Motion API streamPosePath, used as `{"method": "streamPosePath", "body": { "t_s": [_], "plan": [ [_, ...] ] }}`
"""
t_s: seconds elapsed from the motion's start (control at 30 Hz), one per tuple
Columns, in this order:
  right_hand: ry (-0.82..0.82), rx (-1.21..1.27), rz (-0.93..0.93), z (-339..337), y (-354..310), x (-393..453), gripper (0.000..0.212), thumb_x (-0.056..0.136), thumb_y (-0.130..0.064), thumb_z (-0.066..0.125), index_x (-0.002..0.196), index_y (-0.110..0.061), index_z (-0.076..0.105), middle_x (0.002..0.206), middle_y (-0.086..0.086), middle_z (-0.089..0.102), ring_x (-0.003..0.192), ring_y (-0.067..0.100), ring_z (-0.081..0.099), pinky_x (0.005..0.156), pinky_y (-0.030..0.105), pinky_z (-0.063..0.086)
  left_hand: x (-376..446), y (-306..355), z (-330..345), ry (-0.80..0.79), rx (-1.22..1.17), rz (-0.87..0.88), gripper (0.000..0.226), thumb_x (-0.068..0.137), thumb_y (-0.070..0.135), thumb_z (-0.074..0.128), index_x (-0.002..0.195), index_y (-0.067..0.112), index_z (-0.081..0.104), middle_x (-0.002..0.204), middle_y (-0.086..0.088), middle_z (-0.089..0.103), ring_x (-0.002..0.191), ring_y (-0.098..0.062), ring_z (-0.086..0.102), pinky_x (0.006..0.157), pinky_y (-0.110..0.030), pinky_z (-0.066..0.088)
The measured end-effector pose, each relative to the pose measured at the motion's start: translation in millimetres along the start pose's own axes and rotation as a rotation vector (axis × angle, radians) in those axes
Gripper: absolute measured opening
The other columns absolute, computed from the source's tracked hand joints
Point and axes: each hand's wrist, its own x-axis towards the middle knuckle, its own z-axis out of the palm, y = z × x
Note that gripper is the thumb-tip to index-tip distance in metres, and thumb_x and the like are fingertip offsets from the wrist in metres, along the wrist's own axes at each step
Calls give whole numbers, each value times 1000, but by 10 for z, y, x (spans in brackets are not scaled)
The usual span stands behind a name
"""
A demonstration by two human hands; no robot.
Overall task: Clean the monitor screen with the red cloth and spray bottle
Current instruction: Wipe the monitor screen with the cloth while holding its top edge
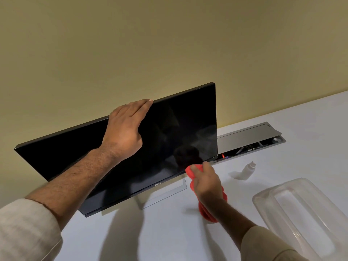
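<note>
A black monitor [169,132] stands on a white desk [169,238], its dark screen facing me. My left hand [125,129] grips the monitor's top edge, fingers over the back. My right hand [206,180] holds a bunched red cloth [207,210] against the screen's lower right corner; the cloth hangs down below my wrist. A small white spray bottle [247,171] lies on the desk to the right of the monitor, apart from both hands.
A clear plastic container [301,213] sits at the desk's right front. Behind the monitor an open grey cable hatch [250,140] is set into the desk. A yellowish wall [169,44] rises behind.
</note>
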Motion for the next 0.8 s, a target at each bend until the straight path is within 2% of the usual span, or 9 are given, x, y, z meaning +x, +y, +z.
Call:
{"method": "streamPosePath", "body": {
  "t_s": [0.07, 0.1, 0.2, 0.3, 0.37, 0.47, 0.57, 0.67, 0.8],
  "plan": [
    [-29, -228, -152, -17, 34, 31, 47, 90, -26, 64, 134, -31, 49, 126, 5, 53, 107, 23, 56, 91, 37, 53, -3, -6, -10, -3, -3, -1, 96, 60, -7, 57, 150, 22, 35, 150, 2, 44, 134, -23, 44, 113, -42, 26],
    [8, -272, -224, -84, 76, 39, 47, 88, -23, 66, 133, -28, 52, 121, 6, 55, 100, 22, 57, 85, 33, 54, -3, -10, -17, -6, -6, -2, 96, 61, -7, 57, 150, 22, 35, 151, 2, 44, 134, -23, 43, 113, -42, 25],
    [102, -242, -173, -321, 294, 120, 40, 83, -11, 70, 122, -20, 63, 106, 10, 60, 86, 22, 59, 71, 30, 54, 1, -19, -38, -6, -13, 0, 96, 61, -8, 57, 150, 21, 35, 151, 1, 44, 135, -23, 43, 113, -41, 24],
    [120, -185, 16, -507, 471, 224, 44, 93, -14, 62, 135, -20, 52, 126, 9, 52, 110, 26, 54, 96, 38, 51, 4, -22, -40, -6, -17, 12, 94, 62, -8, 58, 150, 19, 36, 151, 1, 44, 135, -24, 43, 113, -40, 24],
    [104, -182, 51, -469, 432, 206, 44, 94, -16, 60, 137, -20, 50, 129, 6, 50, 116, 26, 51, 100, 38, 49, 0, -30, -37, -7, -17, 9, 94, 63, -8, 59, 150, 20, 35, 152, 1, 43, 136, -24, 42, 113, -40, 24],
    [120, 14, 54, -254, 172, 70, 22, 96, -26, 55, 118, -29, 53, 108, -6, 58, 103, 21, 62, 79, 31, 54, -12, -16, -36, -6, -16, 2, 94, 64, -7, 59, 150, 20, 34, 152, 2, 42, 136, -23, 42, 114, -41, 23],
    [89, 12, -2, 103, -146, -69, 9, 94, -30, 49, 102, -34, 51, 105, -4, 57, 96, 23, 60, 78, 46, 55, -18, -6, -41, -2, -20, -1, 94, 64, -7, 58, 151, 20, 34, 152, 2, 42, 136, -23, 41, 115, -39, 22],
    [34, -51, -181, 428, -438, -241, 21, 91, -22, 50, 109, -34, 50, 108, 0, 50, 93, 23, 55, 75, 42, 54, -19, -12, -41, -4, -14, 3, 94, 64, -7, 58, 151, 20, 34, 152, 2, 42, 136, -23, 41, 115, -39, 21],
    [-117, -250, -318, 464, -478, -278, 38, 95, -25, 50, 133, -26, 47, 118, 2, 45, 104, 19, 51, 94, 33, 49, -19, -22, -40, -8, -18, -2, 95, 64, -7, 58, 151, 21, 32, 153, 2, 41, 137, -22, 39, 115, -39, 20]
  ]
}}
